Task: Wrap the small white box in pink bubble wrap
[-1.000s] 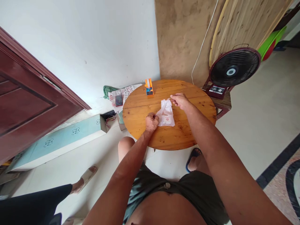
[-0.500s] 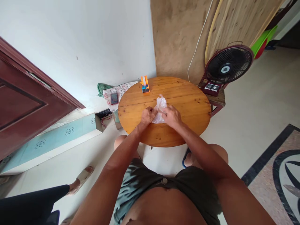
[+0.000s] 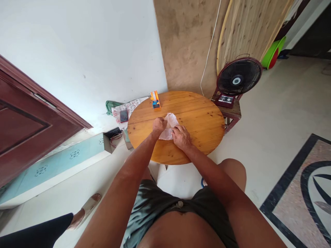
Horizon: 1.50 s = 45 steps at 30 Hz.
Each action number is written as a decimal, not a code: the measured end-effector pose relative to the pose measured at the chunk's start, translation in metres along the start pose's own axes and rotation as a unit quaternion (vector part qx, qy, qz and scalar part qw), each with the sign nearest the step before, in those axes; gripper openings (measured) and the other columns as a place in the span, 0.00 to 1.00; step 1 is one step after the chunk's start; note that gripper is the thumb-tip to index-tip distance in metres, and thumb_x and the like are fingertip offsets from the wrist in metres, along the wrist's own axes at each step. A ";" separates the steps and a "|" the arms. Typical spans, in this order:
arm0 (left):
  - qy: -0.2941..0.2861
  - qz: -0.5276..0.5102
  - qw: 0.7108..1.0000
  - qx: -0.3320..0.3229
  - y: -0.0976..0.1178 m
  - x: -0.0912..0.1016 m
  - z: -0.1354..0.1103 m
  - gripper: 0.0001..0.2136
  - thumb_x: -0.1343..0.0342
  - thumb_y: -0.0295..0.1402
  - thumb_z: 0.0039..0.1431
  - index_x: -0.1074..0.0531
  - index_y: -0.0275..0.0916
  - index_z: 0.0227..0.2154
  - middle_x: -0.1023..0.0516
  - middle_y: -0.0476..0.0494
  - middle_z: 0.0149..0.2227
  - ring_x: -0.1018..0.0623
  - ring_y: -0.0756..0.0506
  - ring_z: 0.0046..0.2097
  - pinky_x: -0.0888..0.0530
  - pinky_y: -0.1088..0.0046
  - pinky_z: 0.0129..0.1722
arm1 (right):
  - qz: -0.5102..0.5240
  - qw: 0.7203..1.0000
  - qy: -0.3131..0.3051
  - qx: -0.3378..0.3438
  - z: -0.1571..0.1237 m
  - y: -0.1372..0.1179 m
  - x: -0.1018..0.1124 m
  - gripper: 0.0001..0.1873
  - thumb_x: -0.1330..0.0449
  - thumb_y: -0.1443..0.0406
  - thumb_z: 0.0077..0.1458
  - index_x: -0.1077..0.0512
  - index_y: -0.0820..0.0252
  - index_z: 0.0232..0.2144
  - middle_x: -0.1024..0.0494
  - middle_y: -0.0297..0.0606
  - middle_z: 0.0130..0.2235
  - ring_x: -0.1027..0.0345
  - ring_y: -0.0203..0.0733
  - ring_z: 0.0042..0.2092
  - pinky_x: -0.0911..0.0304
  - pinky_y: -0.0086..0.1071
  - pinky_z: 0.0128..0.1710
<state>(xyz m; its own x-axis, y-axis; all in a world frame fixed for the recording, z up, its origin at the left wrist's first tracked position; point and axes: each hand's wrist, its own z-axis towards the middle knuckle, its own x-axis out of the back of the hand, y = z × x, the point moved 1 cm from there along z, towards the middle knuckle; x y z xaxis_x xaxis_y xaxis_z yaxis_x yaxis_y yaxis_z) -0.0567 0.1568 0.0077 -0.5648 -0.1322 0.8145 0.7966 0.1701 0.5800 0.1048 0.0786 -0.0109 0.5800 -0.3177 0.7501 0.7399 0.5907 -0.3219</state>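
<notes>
My left hand [image 3: 158, 124] pinches the plastic bag [image 3: 168, 125] shut-fisted. My right hand [image 3: 181, 136] presses it, fingers curled, onto the tabletop [image 3: 204, 120].

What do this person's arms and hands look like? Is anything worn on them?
Both arms are bare along their whole visible length, with no sleeves. The left hand and right hand have no gloves. No watch, bracelet or band shows at either wrist. The fingers are too small in this view to tell whether there are rings.
</notes>
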 end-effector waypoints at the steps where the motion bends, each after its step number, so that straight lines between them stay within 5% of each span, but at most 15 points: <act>1: -0.001 0.003 1.000 0.014 -0.003 0.001 0.001 0.09 0.47 0.33 0.54 0.24 0.36 0.25 0.23 0.39 0.26 0.24 0.44 0.33 0.33 0.73 0.31 | 0.001 1.000 0.004 -0.004 0.000 0.000 -0.001 0.14 0.47 0.64 0.63 0.25 0.59 0.46 0.27 0.49 0.48 0.37 0.52 0.51 0.40 0.43 0.54; 8: 0.001 0.013 0.999 0.050 -0.019 -0.002 0.002 0.09 0.49 0.31 0.55 0.24 0.35 0.29 0.21 0.36 0.30 0.23 0.42 0.32 0.32 0.71 0.30 | 0.022 0.999 0.016 -0.030 -0.001 0.002 0.000 0.12 0.46 0.65 0.62 0.25 0.58 0.44 0.26 0.47 0.47 0.36 0.50 0.51 0.39 0.40 0.53; 18: -0.006 0.030 0.999 0.010 -0.004 -0.009 0.025 0.11 0.43 0.39 0.54 0.24 0.37 0.35 0.20 0.35 0.35 0.21 0.40 0.39 0.31 0.72 0.36 | 0.007 1.000 -0.001 -0.020 -0.001 0.003 -0.003 0.15 0.46 0.64 0.63 0.26 0.60 0.49 0.27 0.49 0.49 0.37 0.52 0.52 0.41 0.41 0.56; 28: -0.018 0.029 0.999 0.040 -0.012 -0.013 0.049 0.17 0.51 0.45 0.62 0.24 0.37 0.37 0.21 0.28 0.42 0.23 0.32 0.47 0.31 0.61 0.41 | 0.005 1.000 -0.015 -0.027 -0.002 0.004 -0.003 0.15 0.47 0.64 0.64 0.26 0.61 0.49 0.27 0.46 0.49 0.37 0.49 0.51 0.41 0.40 0.55; 31: 0.023 0.012 0.999 0.022 -0.017 -0.006 0.049 0.17 0.46 0.45 0.59 0.25 0.38 0.43 0.23 0.28 0.46 0.24 0.30 0.48 0.31 0.57 0.43 | 0.012 0.999 -0.017 -0.030 -0.002 0.003 -0.001 0.15 0.47 0.64 0.64 0.26 0.61 0.48 0.27 0.46 0.49 0.37 0.49 0.52 0.41 0.39 0.56; 35: 0.138 -0.009 0.980 -0.141 -0.022 0.010 0.024 0.18 0.46 0.40 0.60 0.32 0.40 0.51 0.29 0.31 0.52 0.26 0.35 0.50 0.30 0.58 0.48 | 0.029 0.998 -0.019 -0.058 -0.001 0.002 0.001 0.16 0.47 0.63 0.63 0.27 0.63 0.49 0.27 0.47 0.50 0.37 0.49 0.53 0.41 0.38 0.55; 39: 0.064 -0.018 0.945 -0.319 -0.026 0.012 -0.028 0.14 0.50 0.37 0.62 0.30 0.38 0.48 0.27 0.37 0.47 0.25 0.41 0.50 0.28 0.64 0.53 | 0.050 0.995 -0.024 -0.078 0.000 0.003 0.001 0.18 0.45 0.63 0.62 0.29 0.64 0.52 0.28 0.48 0.51 0.38 0.50 0.54 0.42 0.39 0.58; 41: 0.019 -0.038 0.942 -0.334 -0.027 0.007 -0.050 0.16 0.50 0.38 0.63 0.30 0.36 0.49 0.26 0.37 0.48 0.26 0.42 0.50 0.28 0.64 0.53 | 0.057 0.994 -0.020 -0.091 0.000 0.005 0.000 0.19 0.45 0.64 0.61 0.30 0.64 0.53 0.28 0.49 0.52 0.38 0.50 0.55 0.43 0.39 0.59; 45: -0.012 -0.114 0.963 -0.245 -0.027 -0.005 -0.059 0.17 0.53 0.41 0.65 0.28 0.35 0.47 0.24 0.37 0.46 0.24 0.44 0.45 0.27 0.68 0.48 | 0.069 0.989 0.008 -0.128 0.000 0.014 -0.001 0.20 0.44 0.65 0.59 0.30 0.65 0.53 0.27 0.49 0.51 0.37 0.50 0.55 0.42 0.38 0.58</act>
<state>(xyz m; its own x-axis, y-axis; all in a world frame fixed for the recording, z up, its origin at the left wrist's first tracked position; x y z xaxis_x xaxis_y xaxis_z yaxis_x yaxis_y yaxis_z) -0.0623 0.0953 -0.0125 -0.7375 -0.0878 0.6696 0.6535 -0.3426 0.6750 0.1144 0.0876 -0.0163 0.6844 -0.2599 0.6812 0.7151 0.4217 -0.5575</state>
